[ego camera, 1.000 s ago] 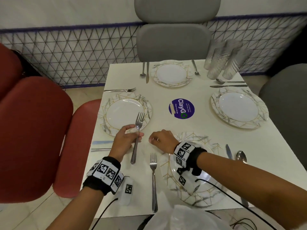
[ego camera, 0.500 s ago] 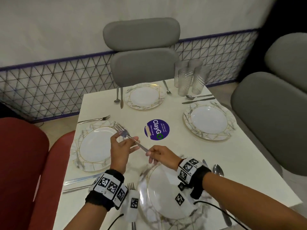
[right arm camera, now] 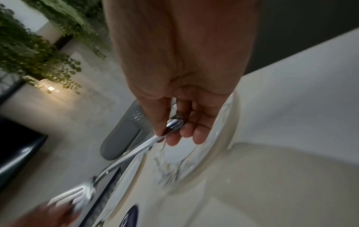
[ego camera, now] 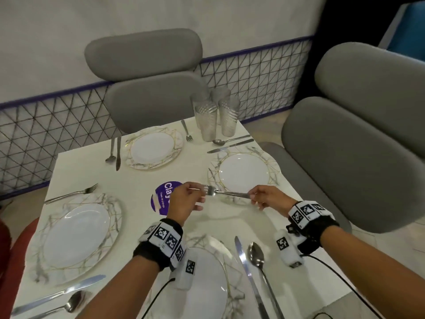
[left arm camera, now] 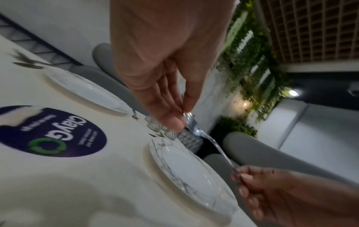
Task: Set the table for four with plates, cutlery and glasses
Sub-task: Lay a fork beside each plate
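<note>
A steel fork [ego camera: 226, 193] hangs level above the white table [ego camera: 142, 178], just off the near-left rim of the right plate [ego camera: 243, 173]. My left hand [ego camera: 202, 191] pinches its tines between thumb and fingers, as the left wrist view shows [left arm camera: 182, 121]. My right hand [ego camera: 252, 196] pinches the handle end [right arm camera: 170, 130]. Three more marbled plates lie at the far side [ego camera: 153, 149], the left side [ego camera: 76, 236] and the near side [ego camera: 207, 284]. Several ribbed glasses [ego camera: 205, 120] stand bunched at the far right corner.
A knife [ego camera: 243, 261] and spoon [ego camera: 256, 256] lie right of the near plate. The left, far and right settings each have cutlery beside them. A purple sticker [ego camera: 161, 199] marks the table's middle. Grey chairs [ego camera: 151, 100] stand at the far and right sides.
The fork, first held by my left hand alone near the left plate, has travelled right across the table. My right hand has taken its handle end, and my left now pinches the tines.
</note>
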`<action>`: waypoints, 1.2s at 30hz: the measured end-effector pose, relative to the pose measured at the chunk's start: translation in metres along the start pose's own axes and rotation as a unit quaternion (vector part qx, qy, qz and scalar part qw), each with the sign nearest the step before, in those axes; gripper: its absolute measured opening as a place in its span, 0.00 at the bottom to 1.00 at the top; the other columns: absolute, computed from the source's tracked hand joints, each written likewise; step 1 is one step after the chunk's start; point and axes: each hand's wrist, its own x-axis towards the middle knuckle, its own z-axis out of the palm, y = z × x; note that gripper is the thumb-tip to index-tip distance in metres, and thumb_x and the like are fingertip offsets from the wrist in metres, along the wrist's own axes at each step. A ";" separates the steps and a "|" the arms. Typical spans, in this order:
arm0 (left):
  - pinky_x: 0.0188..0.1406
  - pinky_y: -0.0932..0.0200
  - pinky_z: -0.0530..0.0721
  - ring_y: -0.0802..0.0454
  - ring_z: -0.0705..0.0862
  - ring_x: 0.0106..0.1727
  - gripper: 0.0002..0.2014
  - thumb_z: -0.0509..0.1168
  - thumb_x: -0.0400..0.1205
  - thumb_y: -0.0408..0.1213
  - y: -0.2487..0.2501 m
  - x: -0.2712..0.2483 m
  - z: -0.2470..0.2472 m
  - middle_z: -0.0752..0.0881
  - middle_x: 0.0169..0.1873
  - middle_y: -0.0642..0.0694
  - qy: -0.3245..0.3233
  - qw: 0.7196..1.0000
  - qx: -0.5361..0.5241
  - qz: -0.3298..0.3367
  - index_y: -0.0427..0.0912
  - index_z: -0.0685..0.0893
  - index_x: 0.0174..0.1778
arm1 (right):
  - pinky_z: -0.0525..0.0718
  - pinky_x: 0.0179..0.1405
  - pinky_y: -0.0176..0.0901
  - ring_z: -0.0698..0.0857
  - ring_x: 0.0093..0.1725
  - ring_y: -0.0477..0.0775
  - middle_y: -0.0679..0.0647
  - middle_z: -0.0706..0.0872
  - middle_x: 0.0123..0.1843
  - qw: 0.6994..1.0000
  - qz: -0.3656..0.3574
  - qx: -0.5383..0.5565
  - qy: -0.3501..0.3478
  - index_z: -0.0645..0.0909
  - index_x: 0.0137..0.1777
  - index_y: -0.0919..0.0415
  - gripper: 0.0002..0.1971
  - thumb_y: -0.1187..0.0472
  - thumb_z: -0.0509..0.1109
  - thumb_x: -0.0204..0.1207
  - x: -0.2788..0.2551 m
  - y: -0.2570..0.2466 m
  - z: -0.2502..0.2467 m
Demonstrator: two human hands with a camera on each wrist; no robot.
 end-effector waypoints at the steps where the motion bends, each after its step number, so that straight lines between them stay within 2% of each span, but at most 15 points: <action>1: 0.25 0.64 0.84 0.54 0.83 0.32 0.04 0.67 0.78 0.27 -0.003 0.004 0.011 0.85 0.35 0.44 -0.027 0.998 0.052 -0.001 0.38 0.83 0.45 | 0.78 0.28 0.31 0.76 0.29 0.46 0.55 0.80 0.34 1.000 0.006 -0.005 0.022 0.79 0.48 0.65 0.03 0.71 0.64 0.78 0.002 0.006 -0.016; 4: 0.27 0.61 0.82 0.53 0.82 0.31 0.05 0.69 0.75 0.27 -0.011 0.013 0.045 0.84 0.33 0.46 -0.075 0.983 0.169 0.002 0.42 0.83 0.41 | 0.79 0.24 0.30 0.77 0.25 0.45 0.56 0.78 0.32 0.996 0.025 -0.003 0.086 0.80 0.47 0.67 0.04 0.74 0.65 0.77 0.008 0.023 -0.052; 8: 0.35 0.59 0.80 0.48 0.82 0.36 0.10 0.64 0.75 0.26 -0.023 0.022 0.087 0.86 0.39 0.42 -0.121 0.965 0.231 -0.009 0.48 0.79 0.37 | 0.79 0.19 0.28 0.78 0.20 0.41 0.55 0.78 0.32 0.983 0.060 -0.029 0.169 0.76 0.41 0.63 0.07 0.75 0.67 0.75 0.018 0.041 -0.080; 10: 0.40 0.56 0.81 0.46 0.82 0.39 0.09 0.63 0.75 0.26 -0.028 0.025 0.101 0.85 0.41 0.41 -0.134 0.961 0.243 -0.019 0.46 0.79 0.40 | 0.78 0.21 0.32 0.78 0.26 0.47 0.54 0.78 0.33 0.976 0.066 -0.060 0.200 0.75 0.38 0.60 0.09 0.73 0.68 0.74 0.025 0.048 -0.088; 13: 0.45 0.54 0.80 0.47 0.81 0.42 0.11 0.63 0.76 0.26 -0.034 0.027 0.115 0.83 0.43 0.41 -0.158 0.950 0.268 -0.019 0.40 0.82 0.52 | 0.76 0.34 0.38 0.78 0.41 0.56 0.54 0.80 0.38 0.962 0.077 -0.105 0.239 0.79 0.40 0.58 0.06 0.69 0.71 0.72 0.034 0.057 -0.094; 14: 0.44 0.55 0.80 0.47 0.80 0.42 0.12 0.63 0.76 0.26 -0.035 0.027 0.118 0.82 0.44 0.42 -0.161 0.948 0.274 -0.016 0.37 0.82 0.55 | 0.76 0.38 0.40 0.78 0.45 0.56 0.56 0.82 0.42 0.959 0.079 -0.118 0.246 0.81 0.44 0.60 0.04 0.68 0.72 0.72 0.035 0.058 -0.093; 16: 0.45 0.56 0.79 0.47 0.79 0.43 0.13 0.63 0.76 0.25 -0.038 0.027 0.122 0.82 0.46 0.41 -0.162 0.946 0.281 -0.006 0.34 0.82 0.56 | 0.75 0.48 0.41 0.81 0.52 0.58 0.61 0.85 0.51 0.953 0.088 -0.145 0.250 0.83 0.54 0.66 0.10 0.67 0.71 0.73 0.037 0.058 -0.091; 19: 0.47 0.58 0.79 0.50 0.79 0.44 0.12 0.63 0.76 0.25 -0.041 0.023 0.126 0.83 0.46 0.39 -0.172 0.939 0.297 0.001 0.35 0.84 0.55 | 0.73 0.54 0.37 0.82 0.61 0.61 0.63 0.86 0.57 0.947 0.105 -0.174 0.248 0.82 0.59 0.67 0.13 0.66 0.70 0.74 0.036 0.056 -0.089; 23: 0.44 0.64 0.80 0.51 0.79 0.43 0.11 0.61 0.78 0.26 -0.049 0.015 0.129 0.82 0.44 0.44 -0.182 0.932 0.313 0.005 0.35 0.85 0.54 | 0.71 0.53 0.36 0.81 0.61 0.60 0.61 0.84 0.54 0.946 0.124 -0.200 0.222 0.80 0.61 0.67 0.16 0.66 0.70 0.74 0.030 0.060 -0.092; 26: 0.41 0.68 0.76 0.50 0.80 0.47 0.12 0.62 0.78 0.27 -0.054 0.013 0.129 0.86 0.53 0.40 -0.172 0.930 0.324 -0.007 0.36 0.85 0.55 | 0.71 0.52 0.38 0.79 0.54 0.57 0.60 0.81 0.52 0.938 0.113 -0.244 0.218 0.79 0.62 0.67 0.17 0.65 0.71 0.74 0.024 0.066 -0.093; 30: 0.41 0.69 0.74 0.54 0.78 0.45 0.13 0.62 0.78 0.26 -0.055 0.012 0.130 0.86 0.55 0.40 -0.164 0.939 0.302 -0.017 0.37 0.83 0.57 | 0.73 0.54 0.42 0.80 0.60 0.66 0.67 0.82 0.58 0.922 0.105 -0.277 0.250 0.82 0.46 0.63 0.03 0.67 0.68 0.75 0.018 0.070 -0.094; 32: 0.33 0.72 0.73 0.53 0.78 0.44 0.15 0.62 0.78 0.25 -0.055 0.010 0.130 0.85 0.50 0.40 -0.160 0.946 0.282 -0.017 0.38 0.81 0.60 | 0.74 0.55 0.42 0.80 0.60 0.65 0.67 0.84 0.59 0.920 0.104 -0.273 0.262 0.77 0.33 0.54 0.12 0.69 0.67 0.75 0.017 0.075 -0.096; 33: 0.31 0.73 0.73 0.52 0.79 0.43 0.15 0.62 0.78 0.25 -0.054 0.009 0.130 0.84 0.47 0.41 -0.157 0.949 0.272 -0.019 0.38 0.79 0.61 | 0.75 0.56 0.42 0.81 0.60 0.65 0.67 0.84 0.59 0.920 0.103 -0.269 0.265 0.74 0.30 0.52 0.15 0.70 0.66 0.75 0.016 0.076 -0.098; 34: 0.31 0.72 0.74 0.51 0.79 0.42 0.16 0.62 0.78 0.25 -0.055 0.009 0.129 0.83 0.45 0.42 -0.151 0.951 0.267 -0.024 0.38 0.78 0.61 | 0.75 0.58 0.44 0.81 0.61 0.65 0.67 0.84 0.60 0.919 0.106 -0.267 0.269 0.78 0.33 0.54 0.13 0.70 0.65 0.75 0.015 0.077 -0.098; 36: 0.36 0.65 0.78 0.48 0.79 0.41 0.16 0.62 0.77 0.25 -0.057 0.010 0.128 0.84 0.46 0.39 -0.133 0.957 0.254 -0.043 0.37 0.77 0.61 | 0.76 0.61 0.45 0.81 0.62 0.65 0.67 0.84 0.60 0.919 0.113 -0.259 0.274 0.84 0.50 0.67 0.08 0.70 0.64 0.76 0.015 0.078 -0.100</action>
